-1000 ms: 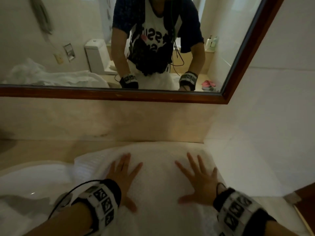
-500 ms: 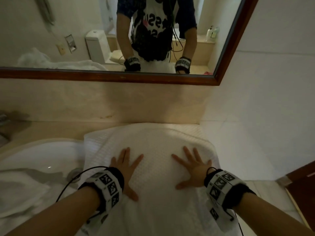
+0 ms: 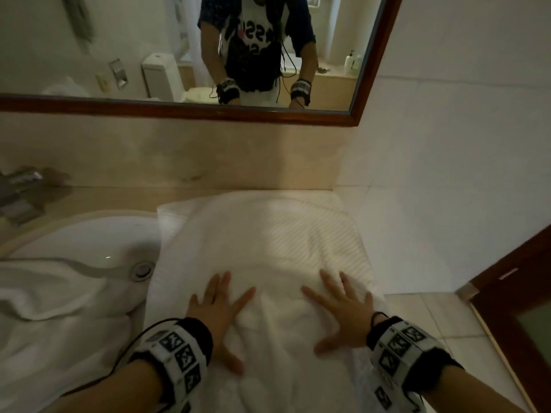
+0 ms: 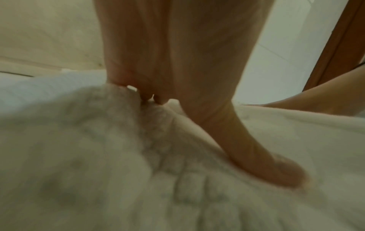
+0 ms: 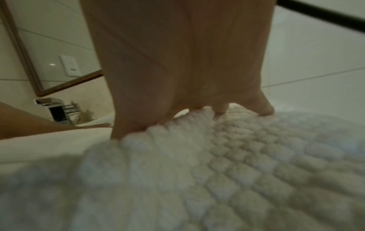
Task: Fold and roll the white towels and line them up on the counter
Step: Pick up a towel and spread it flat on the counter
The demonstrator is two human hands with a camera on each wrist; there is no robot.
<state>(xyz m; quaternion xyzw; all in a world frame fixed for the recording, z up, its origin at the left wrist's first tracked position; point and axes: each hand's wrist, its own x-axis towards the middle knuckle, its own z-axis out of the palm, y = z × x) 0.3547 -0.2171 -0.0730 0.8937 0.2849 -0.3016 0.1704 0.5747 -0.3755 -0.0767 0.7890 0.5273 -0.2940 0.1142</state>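
We see a white towel (image 3: 262, 251) spread over the counter (image 3: 98, 198) in the lower middle of the head view, its far edge close to the wall under the mirror (image 3: 366, 84) and its near part running off the bottom of the frame. Our left hand (image 3: 219, 311) lies flat on it at lower centre-left, fingers (image 3: 222, 286) straight and spread, grasping nothing. Our right hand (image 3: 343, 311) lies flat at lower centre-right, likewise splayed and released, pressing the cloth. From the left wrist, the left hand (image 4: 177, 62) meets the towel (image 4: 98, 156) with its thumb stretched out along the fabric. From the right wrist, the right hand (image 5: 177, 62) touches the waffle-textured towel (image 5: 237, 164) with its fingertips. The sink (image 3: 89, 242) sits at the left, the towel's left edge lying over its rim, and a second, crumpled towel (image 3: 53, 308) fills the lower left corner.
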